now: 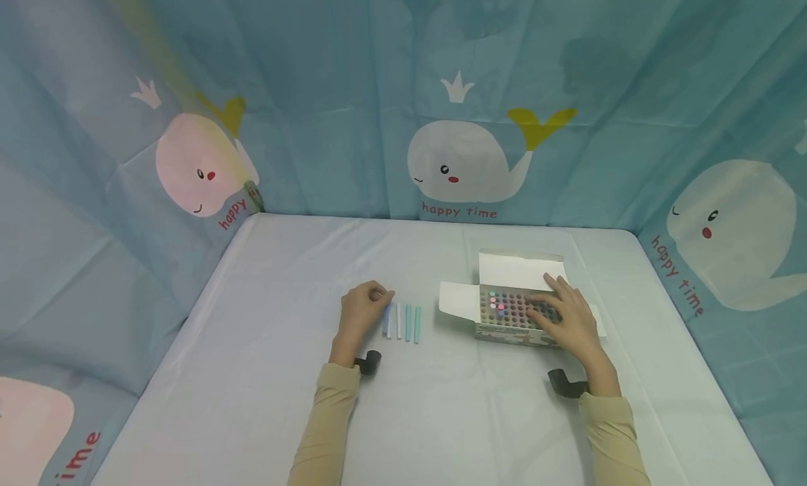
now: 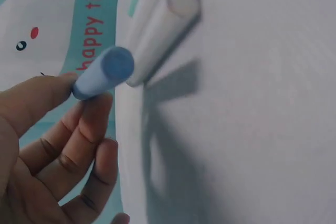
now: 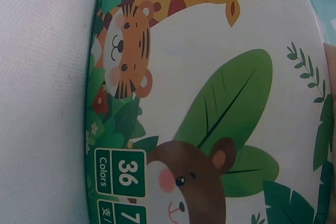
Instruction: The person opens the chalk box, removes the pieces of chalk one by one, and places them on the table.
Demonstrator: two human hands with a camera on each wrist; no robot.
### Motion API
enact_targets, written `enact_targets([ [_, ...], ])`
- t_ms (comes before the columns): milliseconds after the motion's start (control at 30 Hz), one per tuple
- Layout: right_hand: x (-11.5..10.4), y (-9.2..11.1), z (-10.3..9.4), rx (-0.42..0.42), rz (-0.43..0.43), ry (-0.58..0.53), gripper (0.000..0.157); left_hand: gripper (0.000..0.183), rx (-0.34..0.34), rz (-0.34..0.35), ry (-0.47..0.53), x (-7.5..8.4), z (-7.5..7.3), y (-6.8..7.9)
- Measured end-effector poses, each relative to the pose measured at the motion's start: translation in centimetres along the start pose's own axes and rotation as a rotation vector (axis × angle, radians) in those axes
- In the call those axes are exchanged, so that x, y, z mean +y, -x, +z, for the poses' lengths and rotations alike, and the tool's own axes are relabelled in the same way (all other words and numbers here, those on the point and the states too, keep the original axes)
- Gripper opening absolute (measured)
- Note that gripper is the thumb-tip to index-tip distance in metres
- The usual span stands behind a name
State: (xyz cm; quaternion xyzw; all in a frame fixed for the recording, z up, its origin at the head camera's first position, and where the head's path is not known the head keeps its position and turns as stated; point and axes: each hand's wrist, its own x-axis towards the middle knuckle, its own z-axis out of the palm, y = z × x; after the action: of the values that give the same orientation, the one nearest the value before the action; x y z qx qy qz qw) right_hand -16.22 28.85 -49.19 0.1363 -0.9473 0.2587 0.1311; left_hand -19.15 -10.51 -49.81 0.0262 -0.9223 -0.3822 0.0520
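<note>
In the left wrist view, a blue chalk stick [image 2: 102,73] is pinched between the thumb and fingertips of my left hand [image 1: 362,309]. Beside that hand, two white chalk sticks [image 1: 398,321] and two teal chalk sticks [image 1: 417,323] lie side by side on the table. My right hand [image 1: 574,318] hovers spread over an opened chalk box [image 1: 513,334], covering its right part. Pink, white, green and blue chalk ends [image 1: 501,307] show in the left part of the box's tray of round holes.
The box's white lid [image 1: 520,270] stands up at the back, and a side flap [image 1: 459,300] sticks out left. Animal pictures and "36 Colors" mark its front [image 3: 210,103]. A blue whale-print curtain [image 1: 328,150] surrounds the white-covered table [image 1: 265,402].
</note>
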Motion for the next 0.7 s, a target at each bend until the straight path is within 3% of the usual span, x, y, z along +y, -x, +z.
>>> enact_targets([
  [267, 0.03, -0.04, 0.03, -0.003, 0.001, 0.005, 0.031, 0.028, 0.003, -0.077, -0.098, -0.93, -0.14, 0.02],
  [700, 0.04, 0.0, 0.03, -0.004, -0.001, 0.004, 0.031, 0.026, 0.002, -0.081, -0.196, -0.75, -0.02, 0.32],
])
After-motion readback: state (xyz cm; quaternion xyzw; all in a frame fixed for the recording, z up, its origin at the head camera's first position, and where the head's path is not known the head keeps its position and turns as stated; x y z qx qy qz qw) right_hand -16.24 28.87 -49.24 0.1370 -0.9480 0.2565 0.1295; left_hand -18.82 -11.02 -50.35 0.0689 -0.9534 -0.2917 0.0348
